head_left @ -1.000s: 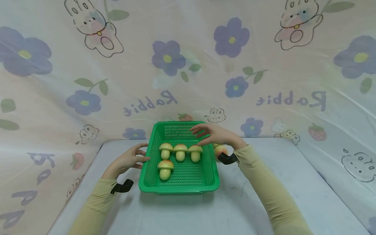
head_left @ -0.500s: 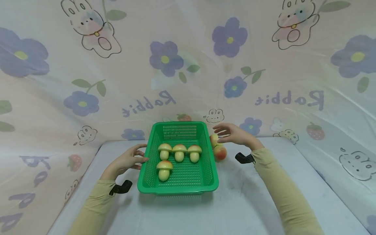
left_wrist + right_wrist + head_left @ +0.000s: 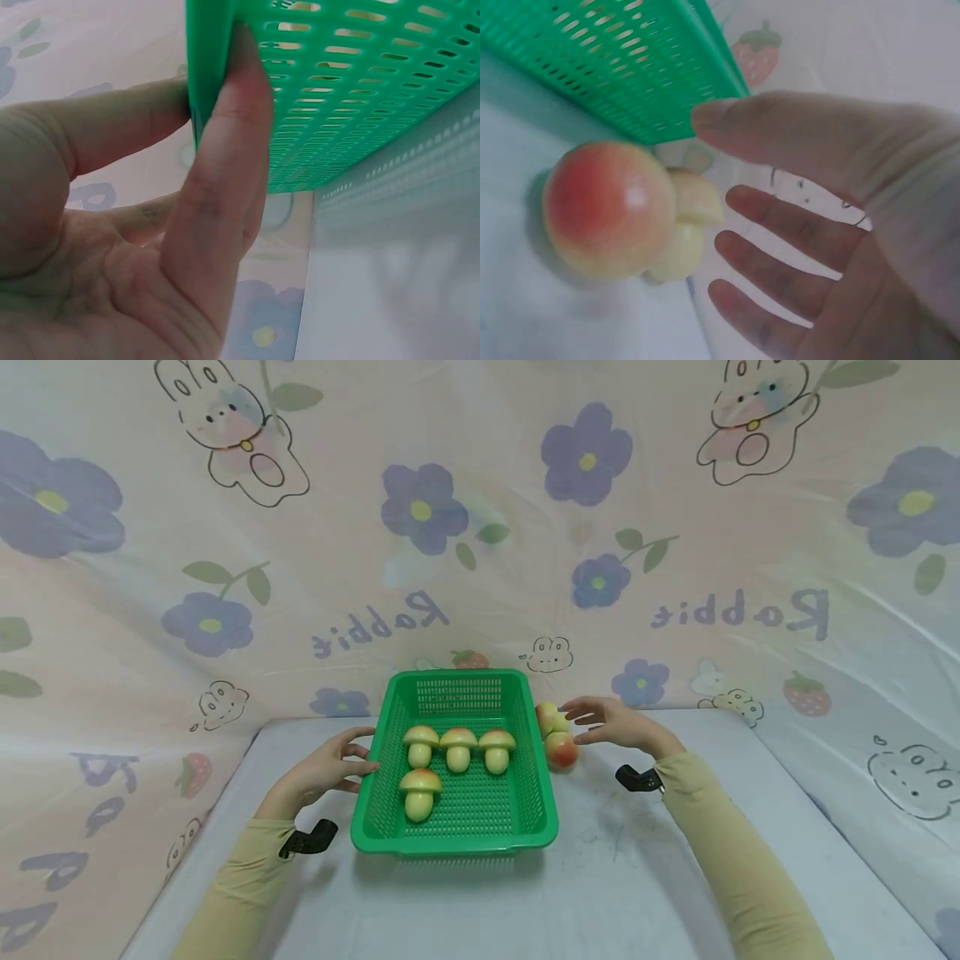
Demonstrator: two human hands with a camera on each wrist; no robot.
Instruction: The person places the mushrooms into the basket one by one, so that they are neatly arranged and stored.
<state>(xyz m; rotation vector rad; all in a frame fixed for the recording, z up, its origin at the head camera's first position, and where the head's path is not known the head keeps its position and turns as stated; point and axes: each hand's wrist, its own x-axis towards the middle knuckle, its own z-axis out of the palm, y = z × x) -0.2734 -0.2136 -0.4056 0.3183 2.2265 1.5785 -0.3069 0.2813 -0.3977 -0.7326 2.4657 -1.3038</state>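
Behind, mirrored "Rabbit" lettering [image 3: 738, 612], left grip [image 3: 321, 772] pinching green basket [image 3: 453, 845], mushrooms [image 3: 458, 748] inside

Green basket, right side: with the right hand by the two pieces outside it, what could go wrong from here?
The right hand might nudge the round red-and-yellow piece while taking the mushroom piece close by it, and the rounded one could roll. That hand might also bump the green basket, whose wall stands near. If the left hand, at the opposite rim, tipped the basket, the four mushrooms inside could slide.
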